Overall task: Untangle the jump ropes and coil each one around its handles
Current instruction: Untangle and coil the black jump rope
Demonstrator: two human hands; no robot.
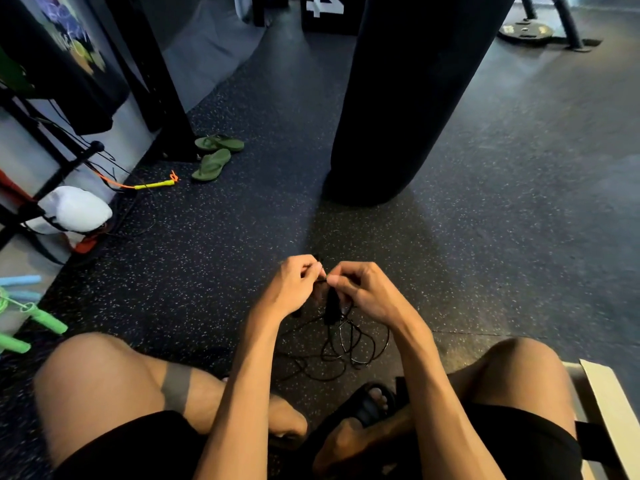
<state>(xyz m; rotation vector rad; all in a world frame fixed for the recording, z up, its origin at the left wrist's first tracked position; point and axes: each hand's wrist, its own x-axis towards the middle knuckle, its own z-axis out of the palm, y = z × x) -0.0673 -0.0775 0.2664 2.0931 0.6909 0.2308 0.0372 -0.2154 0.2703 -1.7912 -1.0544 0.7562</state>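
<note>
The left hand [294, 285] and the right hand [363, 294] meet in front of the person's crossed legs. Both have curled fingers, and each one pinches the thin cord of the black jump rope [349, 346] between thumb and fingertips. The two pinches are almost touching each other. Just under them a black handle [331, 306] hangs down. It seems that the lower fingers of the right hand touch it, but the blur does not let me be sure. A second handle I cannot make out with certainty.

Below the hands, the rest of the cord lies on the rubber floor [485, 202] in loose, crossing loops, near the feet. In my judgement the task is in an early part: this rope is not untangled, and nothing is coiled around its handles.

More ropes wait. At the near left lies a green jump rope [48, 322], with blue handles [20, 280] just beyond it. Farther away on the left is a rope with a yellow handle [152, 184] and an orange cord. None of them looks coiled. To the right of that one lie green flip-flops [214, 157], and far in the middle is the black punching bag [398, 98].
</note>
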